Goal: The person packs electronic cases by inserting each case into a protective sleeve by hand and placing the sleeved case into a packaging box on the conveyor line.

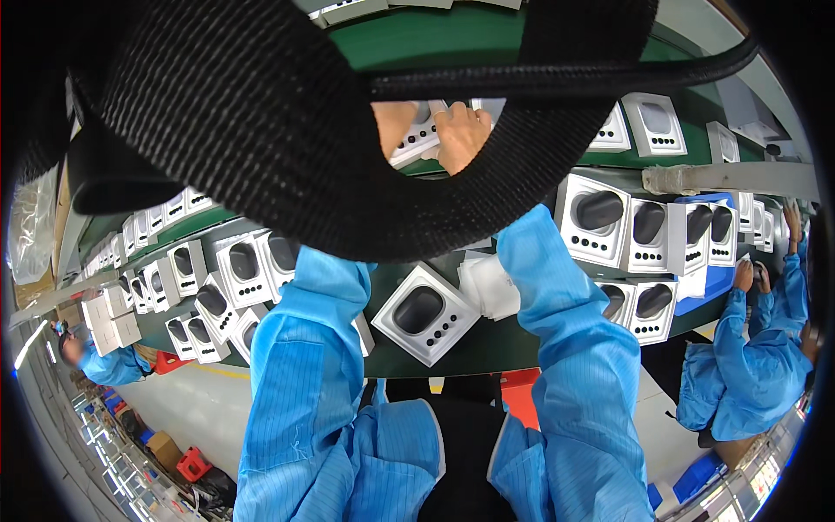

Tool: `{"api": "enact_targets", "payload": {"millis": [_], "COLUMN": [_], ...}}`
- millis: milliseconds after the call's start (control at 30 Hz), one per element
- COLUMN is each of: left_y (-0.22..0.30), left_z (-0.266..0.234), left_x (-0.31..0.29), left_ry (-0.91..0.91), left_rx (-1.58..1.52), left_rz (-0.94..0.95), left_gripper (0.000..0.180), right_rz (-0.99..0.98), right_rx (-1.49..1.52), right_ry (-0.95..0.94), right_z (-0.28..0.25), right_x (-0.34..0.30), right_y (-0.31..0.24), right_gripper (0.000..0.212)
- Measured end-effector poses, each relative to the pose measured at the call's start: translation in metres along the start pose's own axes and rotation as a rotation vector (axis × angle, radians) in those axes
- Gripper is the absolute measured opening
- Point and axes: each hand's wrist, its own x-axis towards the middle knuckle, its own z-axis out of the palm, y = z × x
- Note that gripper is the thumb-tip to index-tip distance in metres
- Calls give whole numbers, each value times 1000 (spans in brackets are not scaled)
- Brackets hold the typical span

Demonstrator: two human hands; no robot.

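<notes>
Two bare hands show in the head view, both farther from the person than one tilted white box (429,354), which serves here as landmark. This box lies on the green table (417,39) between the two blue sleeves (304,348), and it holds a dark oval piece (418,310) and several small black round parts.

Well beyond the tilted box, inside the loop of a black strap (252,130), is the white tray (417,143) at which the hands are busy; it also has a row of small black round parts. The right hand (462,135) has its fingers bent at this tray; I cannot tell whether they grip it. The left hand (393,123) is beside the tray, partly hidden by the strap, so I cannot tell how wide its fingers stand.

Just to the right of the tilted box, white sheets (491,285) lie near the right sleeve. Farther right of it stand filled white boxes (595,237), some of them by a blue tray (718,280), and then a co-worker (748,365) in blue. To the left of it are rows of similar boxes (247,301) and, farther, plain white cartons (111,317).
</notes>
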Motion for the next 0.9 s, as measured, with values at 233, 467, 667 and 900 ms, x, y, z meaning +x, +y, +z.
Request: {"api": "enact_targets", "payload": {"millis": [233, 467, 667, 900], "left_y": [-117, -93, -102, 15], "left_z": [-1, -9, -18, -15], "left_x": [-7, -10, -13, -126], "left_ry": [-374, -209, -262, -536], "left_rx": [-78, -8, 338, -383], "left_rz": [-141, 212, 264, 23], "left_gripper": [39, 36, 33, 19], "right_rz": [-6, 22, 87, 650], "right_rx": [47, -71, 508, -113], "right_ry": [-41, -94, 274, 237], "right_z": [8, 17, -59, -123], "right_x": [2, 6, -50, -178], "right_y": [-16, -10, 28, 102], "right_gripper": [78, 76, 46, 40]}}
